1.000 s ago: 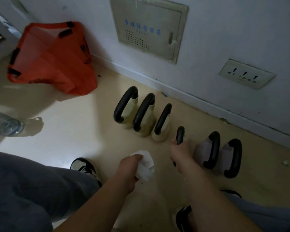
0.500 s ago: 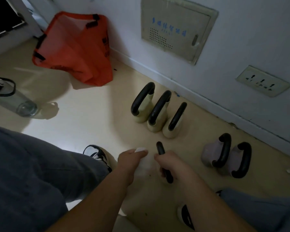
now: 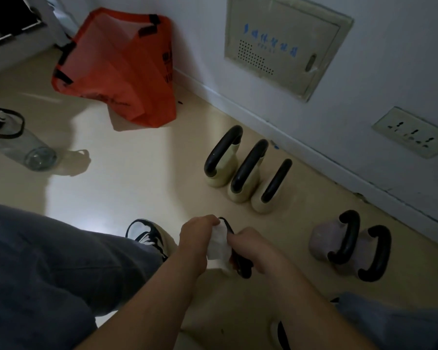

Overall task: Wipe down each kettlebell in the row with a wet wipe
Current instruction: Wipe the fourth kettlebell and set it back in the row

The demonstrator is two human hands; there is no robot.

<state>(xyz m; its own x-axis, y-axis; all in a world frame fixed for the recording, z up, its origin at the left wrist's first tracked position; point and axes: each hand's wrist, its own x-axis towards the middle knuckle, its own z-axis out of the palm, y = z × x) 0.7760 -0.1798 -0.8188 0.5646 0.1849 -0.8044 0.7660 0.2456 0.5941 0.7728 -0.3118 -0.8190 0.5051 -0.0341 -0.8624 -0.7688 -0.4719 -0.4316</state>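
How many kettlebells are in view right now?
6. Three cream ones stand together by the wall, two purplish ones sit to their right, and one is held at the handle, mostly hidden behind the hands and wipe.

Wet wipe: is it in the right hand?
No, the left hand grips the wet wipe; the right hand holds the kettlebell handle.

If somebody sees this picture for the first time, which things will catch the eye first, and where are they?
First, low in the middle, the left hand presses a white wet wipe against the black handle that the right hand holds. Next, the bright orange bag slumps against the wall at upper left. Then come the three cream kettlebells by the baseboard and two purplish kettlebells at the right.
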